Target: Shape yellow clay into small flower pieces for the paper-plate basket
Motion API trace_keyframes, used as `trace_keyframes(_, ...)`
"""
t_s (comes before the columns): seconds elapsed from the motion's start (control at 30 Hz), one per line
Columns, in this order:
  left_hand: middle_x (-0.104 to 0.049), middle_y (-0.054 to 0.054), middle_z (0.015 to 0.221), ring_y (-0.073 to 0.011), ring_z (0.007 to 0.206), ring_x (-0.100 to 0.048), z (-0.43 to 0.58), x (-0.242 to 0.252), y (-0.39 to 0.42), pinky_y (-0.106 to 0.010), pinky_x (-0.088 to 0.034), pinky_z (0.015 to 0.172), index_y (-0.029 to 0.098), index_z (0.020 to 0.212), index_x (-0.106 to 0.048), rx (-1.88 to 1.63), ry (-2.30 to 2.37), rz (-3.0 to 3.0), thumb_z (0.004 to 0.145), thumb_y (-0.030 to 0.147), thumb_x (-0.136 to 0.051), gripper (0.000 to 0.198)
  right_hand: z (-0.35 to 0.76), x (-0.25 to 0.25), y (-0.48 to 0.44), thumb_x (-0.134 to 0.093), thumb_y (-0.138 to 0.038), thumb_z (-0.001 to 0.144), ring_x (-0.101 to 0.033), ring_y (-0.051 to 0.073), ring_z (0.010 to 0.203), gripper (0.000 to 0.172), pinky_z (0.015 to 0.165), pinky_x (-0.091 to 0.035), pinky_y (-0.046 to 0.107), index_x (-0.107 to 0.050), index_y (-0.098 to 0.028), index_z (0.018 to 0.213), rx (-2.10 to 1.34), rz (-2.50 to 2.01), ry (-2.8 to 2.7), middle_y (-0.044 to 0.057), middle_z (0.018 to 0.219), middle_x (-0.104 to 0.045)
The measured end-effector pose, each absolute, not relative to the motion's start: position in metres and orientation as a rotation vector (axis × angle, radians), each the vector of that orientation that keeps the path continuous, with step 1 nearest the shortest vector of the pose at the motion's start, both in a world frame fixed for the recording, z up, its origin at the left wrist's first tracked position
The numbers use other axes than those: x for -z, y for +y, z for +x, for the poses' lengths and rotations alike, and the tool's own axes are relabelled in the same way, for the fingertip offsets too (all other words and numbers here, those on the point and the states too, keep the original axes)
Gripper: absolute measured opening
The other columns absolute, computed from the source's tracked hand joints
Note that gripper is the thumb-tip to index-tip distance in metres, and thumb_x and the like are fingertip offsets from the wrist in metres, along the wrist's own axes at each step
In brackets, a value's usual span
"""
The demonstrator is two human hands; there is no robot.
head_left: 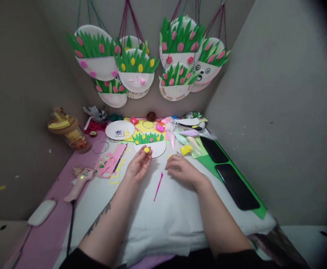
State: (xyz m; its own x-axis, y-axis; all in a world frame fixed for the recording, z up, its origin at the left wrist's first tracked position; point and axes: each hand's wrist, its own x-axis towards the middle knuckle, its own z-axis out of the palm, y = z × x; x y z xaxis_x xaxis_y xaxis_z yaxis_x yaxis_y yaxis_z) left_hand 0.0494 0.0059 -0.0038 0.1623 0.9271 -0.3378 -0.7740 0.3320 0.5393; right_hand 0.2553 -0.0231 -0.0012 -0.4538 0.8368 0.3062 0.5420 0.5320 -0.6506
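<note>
Left hand (139, 163), palm up, pinches a small, rounded, plain yellow ball (147, 150) right before the grass-trimmed white plate (158, 150); next, a slim magenta tool (158, 186) flat on the surface (163, 224); and there's the right hand (181, 170), fingers bent, grip unclear!

Behind the left hand (141, 162), a dark tattoo (98, 218) runs along the forearm, on the side away from the right hand (180, 168); its shapes look leaf-like, pointed and scalloped, the finer lines too small to tell. Farther back from the left hand sits a black sleeve (80, 260) that leaves the forearm bare. Behind the right hand, the bare forearm meets a matching black cuff (236, 257).
</note>
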Motion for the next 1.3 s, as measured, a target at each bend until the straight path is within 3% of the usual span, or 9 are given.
trace_keyframes(0.13, -0.069, -0.006, 0.1, -0.011, 0.083, -0.067, 0.05, -0.003, 0.009, -0.021, -0.054, 0.071, 0.015, 0.1, -0.063, -1.15, 0.697, 0.353, 0.083, 0.009, -0.057, 0.019, 0.233, -0.002, -0.038, -0.069, -0.015, 0.072, -0.046, 0.021, 0.105, 0.018, 0.092, -0.04, 0.037, -0.068, -0.026, 0.086, -0.699, -1.031, -2.459, 0.003, 0.105, -0.054)
trace_keyframes(0.3, -0.069, -0.005, 0.102, -0.0106, 0.084, -0.067, 0.041, 0.004, 0.015, -0.022, -0.054, 0.075, 0.016, 0.101, -0.063, -1.158, 0.657, 0.393, 0.083, 0.01, -0.058, 0.02, 0.218, 0.011, -0.037, -0.061, -0.011, 0.077, -0.047, 0.02, 0.095, 0.011, 0.087, -0.04, 0.037, -0.059, -0.021, 0.072, -0.673, -1.012, -2.566, 0.003, 0.093, -0.055)
trace_keyframes(0.47, -0.07, -0.004, 0.1, -0.0103, 0.084, -0.067, 0.031, 0.017, 0.018, -0.022, -0.053, 0.076, 0.016, 0.102, -0.062, -1.207, 0.666, 0.335, 0.083, 0.009, -0.056, 0.021, 0.222, 0.017, -0.024, -0.044, -0.012, 0.085, -0.05, 0.018, 0.078, 0.011, 0.071, -0.041, 0.031, -0.049, -0.021, 0.08, -0.602, -1.295, -2.069, 0.002, 0.079, -0.054)
trace_keyframes(0.77, -0.065, -0.006, 0.115, -0.0114, 0.091, -0.066, 0.037, 0.008, 0.006, -0.022, -0.053, 0.08, 0.018, 0.105, -0.063, -1.133, 0.673, 0.429, 0.08, 0.009, -0.06, 0.027, 0.227, 0.018, -0.025, -0.048, -0.026, 0.086, -0.054, 0.01, 0.052, 0.008, 0.051, -0.041, 0.024, -0.054, -0.022, 0.082, -0.816, -1.198, -1.353, -0.002, 0.074, -0.061)
trace_keyframes(0.83, -0.065, -0.006, 0.116, -0.012, 0.091, -0.066, 0.039, 0.005, 0.003, -0.022, -0.053, 0.079, 0.018, 0.103, -0.064, -1.126, 0.676, 0.434, 0.079, 0.009, -0.06, 0.026, 0.229, 0.014, -0.026, -0.052, -0.031, 0.085, -0.06, 0.012, 0.057, 0.013, 0.055, -0.046, 0.026, -0.058, -0.021, 0.091, -0.881, -1.068, -1.177, 0.001, 0.082, -0.065)
trace_keyframes(0.97, -0.065, -0.007, 0.116, -0.0128, 0.092, -0.066, 0.042, 0.002, -0.003, -0.022, -0.053, 0.078, 0.018, 0.105, -0.064, -1.096, 0.658, 0.479, 0.078, 0.01, -0.062, 0.028, 0.229, 0.006, -0.03, -0.062, -0.037, 0.079, -0.069, 0.022, 0.085, 0.033, 0.075, -0.053, 0.038, -0.059, -0.024, 0.109, -0.997, -0.864, -1.095, 0.009, 0.107, -0.067)
trace_keyframes(1.13, -0.065, -0.007, 0.116, -0.012, 0.09, -0.066, 0.044, 0.003, -0.005, -0.022, -0.052, 0.079, 0.018, 0.106, -0.065, -1.042, 0.636, 0.522, 0.076, 0.012, -0.066, 0.031, 0.228, 0.009, -0.037, -0.069, -0.033, 0.078, -0.063, 0.015, 0.058, 0.014, 0.06, -0.053, 0.033, -0.068, -0.023, 0.088, -0.758, -0.981, -1.126, 0.001, 0.07, -0.067)
trace_keyframes(1.3, -0.067, -0.007, 0.112, -0.0122, 0.09, -0.067, 0.047, 0.004, -0.007, -0.023, -0.051, 0.082, 0.017, 0.101, -0.066, -1.018, 0.645, 0.502, 0.076, 0.011, -0.067, 0.026, 0.228, 0.004, -0.047, -0.061, -0.038, 0.084, -0.059, 0.017, 0.064, 0.018, 0.061, -0.049, 0.033, -0.072, -0.025, 0.091, -0.448, -0.966, -1.378, 0.002, 0.068, -0.064)
